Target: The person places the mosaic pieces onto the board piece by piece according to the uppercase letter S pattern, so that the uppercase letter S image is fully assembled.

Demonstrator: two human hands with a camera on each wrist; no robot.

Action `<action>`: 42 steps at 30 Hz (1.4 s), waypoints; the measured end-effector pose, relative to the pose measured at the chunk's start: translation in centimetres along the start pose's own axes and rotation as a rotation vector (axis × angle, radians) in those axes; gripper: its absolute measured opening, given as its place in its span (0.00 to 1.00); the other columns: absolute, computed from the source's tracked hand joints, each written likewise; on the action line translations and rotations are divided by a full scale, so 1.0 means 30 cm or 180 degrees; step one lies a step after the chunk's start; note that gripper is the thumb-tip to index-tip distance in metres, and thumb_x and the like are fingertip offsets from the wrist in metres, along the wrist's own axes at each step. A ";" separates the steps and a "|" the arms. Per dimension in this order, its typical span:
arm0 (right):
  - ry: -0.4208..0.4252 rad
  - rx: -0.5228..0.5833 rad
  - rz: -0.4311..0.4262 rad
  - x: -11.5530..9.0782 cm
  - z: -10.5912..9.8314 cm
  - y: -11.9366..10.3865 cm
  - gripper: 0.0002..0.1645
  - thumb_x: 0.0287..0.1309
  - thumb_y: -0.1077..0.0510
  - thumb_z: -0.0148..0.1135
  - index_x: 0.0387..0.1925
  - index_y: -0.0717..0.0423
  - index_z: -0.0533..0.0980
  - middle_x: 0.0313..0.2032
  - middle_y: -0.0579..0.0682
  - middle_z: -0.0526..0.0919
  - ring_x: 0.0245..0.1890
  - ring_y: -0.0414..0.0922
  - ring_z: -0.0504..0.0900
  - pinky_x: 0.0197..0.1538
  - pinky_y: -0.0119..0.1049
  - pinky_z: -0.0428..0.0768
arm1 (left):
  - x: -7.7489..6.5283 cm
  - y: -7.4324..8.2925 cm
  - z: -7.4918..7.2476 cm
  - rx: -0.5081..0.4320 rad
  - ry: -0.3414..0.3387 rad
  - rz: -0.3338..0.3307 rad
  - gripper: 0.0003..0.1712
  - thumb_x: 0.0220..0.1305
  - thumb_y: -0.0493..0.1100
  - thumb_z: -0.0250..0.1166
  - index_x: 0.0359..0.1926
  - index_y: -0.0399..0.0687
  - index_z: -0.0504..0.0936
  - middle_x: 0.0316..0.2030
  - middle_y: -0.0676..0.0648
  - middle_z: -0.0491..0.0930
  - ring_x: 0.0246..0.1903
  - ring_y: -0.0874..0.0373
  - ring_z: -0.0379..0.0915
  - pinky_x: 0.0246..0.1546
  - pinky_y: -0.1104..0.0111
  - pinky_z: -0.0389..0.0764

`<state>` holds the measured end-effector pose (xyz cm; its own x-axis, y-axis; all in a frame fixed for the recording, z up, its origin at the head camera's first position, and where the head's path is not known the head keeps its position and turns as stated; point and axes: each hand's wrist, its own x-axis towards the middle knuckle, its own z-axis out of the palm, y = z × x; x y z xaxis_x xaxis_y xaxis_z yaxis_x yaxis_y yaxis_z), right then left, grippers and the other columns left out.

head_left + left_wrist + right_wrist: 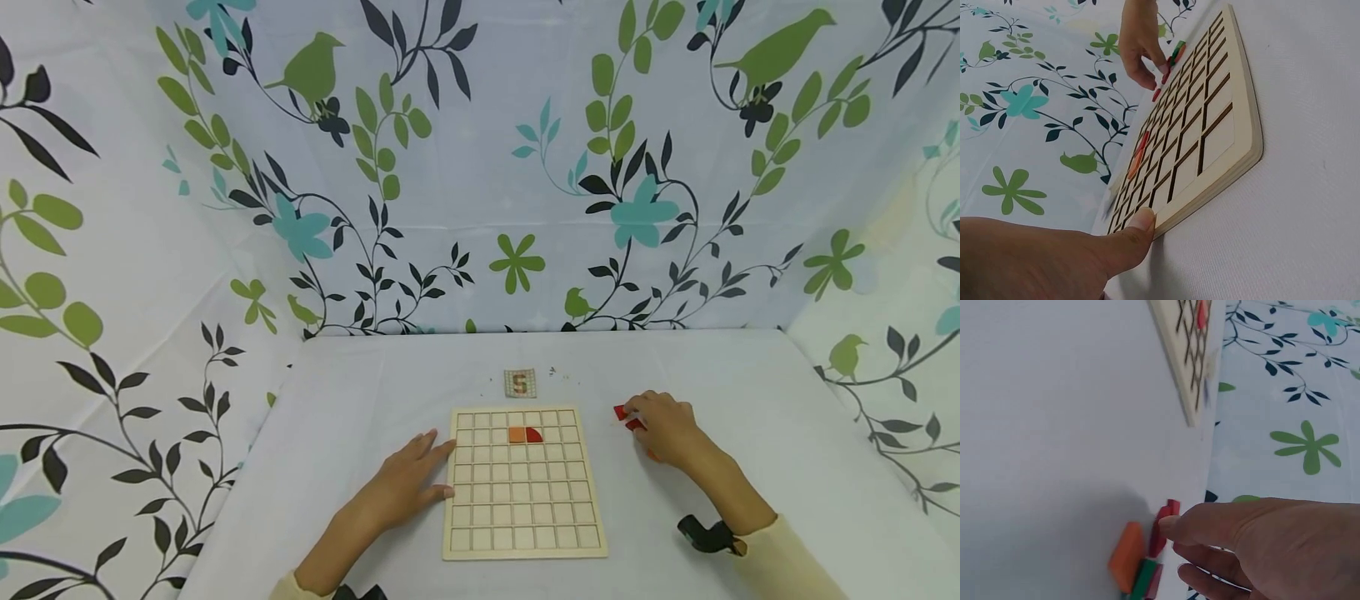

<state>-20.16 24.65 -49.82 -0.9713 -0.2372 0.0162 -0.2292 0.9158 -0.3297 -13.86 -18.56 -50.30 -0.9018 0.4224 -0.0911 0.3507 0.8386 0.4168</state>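
Note:
A wooden grid board (525,554) lies flat in front of me. My left hand (401,485) rests at its left edge with fingers spread, thumb and a fingertip touching the rim. In the grid sit an orange square tile (517,435) and a red rounded tile (533,435), side by side. Right of the board, my right hand (663,427) is over a few loose tiles, its thumb touching a red tile (1159,532) and a gap showing between thumb and fingers. An orange tile (1126,556) and a green tile (1143,579) lie beside it.
A small square card (521,383) with a figure like a 5 lies just beyond the board. White cloth (360,400) covers the table. A patterned curtain (480,167) with leaves and birds hangs behind and at both sides.

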 end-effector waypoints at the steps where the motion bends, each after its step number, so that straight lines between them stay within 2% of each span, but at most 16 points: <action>1: -0.0020 -0.0024 0.0019 -0.001 0.000 0.004 0.19 0.60 0.65 0.75 0.53 0.58 0.83 0.49 0.58 0.86 0.52 0.60 0.79 0.45 0.53 0.72 | 0.001 -0.001 0.000 0.0006 0.0005 0.0001 0.42 0.70 0.59 0.69 0.79 0.50 0.68 0.79 0.32 0.60 0.78 0.31 0.55 0.73 0.34 0.63; 5: 0.0017 -0.0091 0.0055 -0.005 0.004 0.005 0.18 0.59 0.65 0.77 0.50 0.56 0.83 0.45 0.55 0.87 0.47 0.56 0.79 0.42 0.49 0.67 | 0.004 -0.003 0.000 -0.0012 0.0011 0.0012 0.42 0.70 0.59 0.69 0.79 0.51 0.68 0.79 0.32 0.60 0.78 0.31 0.55 0.73 0.34 0.63; 10: 0.0068 -0.0063 0.0064 -0.010 0.013 0.000 0.17 0.57 0.59 0.80 0.47 0.56 0.83 0.38 0.51 0.86 0.42 0.53 0.80 0.41 0.49 0.68 | 0.004 -0.003 0.005 -0.0008 0.0004 -0.0007 0.42 0.70 0.59 0.69 0.79 0.52 0.68 0.79 0.33 0.60 0.78 0.31 0.55 0.72 0.33 0.63; 15: -0.0114 0.0190 0.0074 -0.012 0.020 -0.010 0.22 0.61 0.51 0.78 0.50 0.57 0.81 0.33 0.47 0.82 0.37 0.48 0.78 0.42 0.48 0.66 | 0.004 -0.005 0.008 -0.0001 0.0006 -0.0021 0.42 0.70 0.59 0.69 0.79 0.52 0.68 0.79 0.33 0.60 0.78 0.31 0.55 0.72 0.33 0.64; 18: -0.0265 0.0379 0.0015 -0.017 0.006 -0.015 0.22 0.62 0.52 0.77 0.52 0.58 0.80 0.36 0.48 0.81 0.39 0.48 0.78 0.45 0.49 0.71 | 0.005 -0.005 0.008 0.0012 0.0014 -0.0001 0.42 0.70 0.59 0.69 0.79 0.52 0.68 0.79 0.32 0.60 0.78 0.31 0.55 0.72 0.33 0.64; 21: -0.0382 0.0580 -0.0057 -0.025 -0.007 -0.015 0.20 0.62 0.59 0.75 0.53 0.59 0.80 0.44 0.52 0.82 0.46 0.50 0.80 0.54 0.52 0.81 | 0.005 -0.004 0.006 0.0025 0.0006 -0.0002 0.42 0.70 0.59 0.69 0.79 0.52 0.67 0.79 0.32 0.59 0.78 0.31 0.55 0.72 0.34 0.64; 24: -0.0436 0.0719 -0.0108 -0.029 -0.009 -0.011 0.18 0.60 0.66 0.72 0.52 0.60 0.80 0.48 0.54 0.81 0.50 0.53 0.80 0.57 0.53 0.85 | 0.004 -0.005 0.005 0.0011 0.0004 -0.0006 0.42 0.70 0.58 0.69 0.79 0.52 0.68 0.79 0.32 0.60 0.78 0.31 0.55 0.72 0.34 0.63; 27: -0.0381 0.0695 -0.0115 -0.031 0.003 -0.006 0.15 0.61 0.67 0.72 0.49 0.58 0.82 0.48 0.53 0.82 0.51 0.53 0.81 0.58 0.54 0.85 | 0.003 -0.004 0.004 -0.0003 -0.0016 -0.0019 0.42 0.70 0.59 0.69 0.79 0.52 0.68 0.79 0.32 0.60 0.78 0.31 0.55 0.73 0.34 0.63; 33: -0.0108 0.0659 -0.0261 -0.025 0.030 -0.006 0.11 0.62 0.66 0.72 0.46 0.57 0.83 0.46 0.52 0.83 0.52 0.54 0.82 0.61 0.56 0.83 | 0.003 -0.004 0.005 -0.0005 -0.0040 -0.0040 0.43 0.70 0.60 0.68 0.79 0.53 0.67 0.80 0.33 0.59 0.79 0.32 0.54 0.73 0.34 0.63; 39: 0.0055 0.0765 -0.0434 -0.011 0.053 -0.005 0.10 0.63 0.67 0.70 0.46 0.57 0.83 0.45 0.49 0.84 0.48 0.50 0.83 0.57 0.52 0.85 | 0.001 0.000 0.000 0.0030 -0.0013 -0.0032 0.42 0.70 0.59 0.69 0.79 0.52 0.68 0.79 0.32 0.60 0.79 0.32 0.55 0.73 0.34 0.64; 42: 0.0054 0.0824 -0.0413 -0.003 0.059 -0.012 0.10 0.64 0.66 0.70 0.46 0.57 0.83 0.43 0.48 0.83 0.47 0.48 0.82 0.57 0.51 0.85 | -0.003 0.004 -0.004 -0.0004 -0.0010 -0.0045 0.42 0.69 0.59 0.69 0.79 0.52 0.68 0.79 0.33 0.60 0.79 0.32 0.55 0.73 0.34 0.63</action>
<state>-19.87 23.78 -51.39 -0.9364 -0.3395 0.0891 -0.3299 0.7645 -0.5539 -13.76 -18.53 -50.13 -0.9059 0.4116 -0.0998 0.3377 0.8441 0.4165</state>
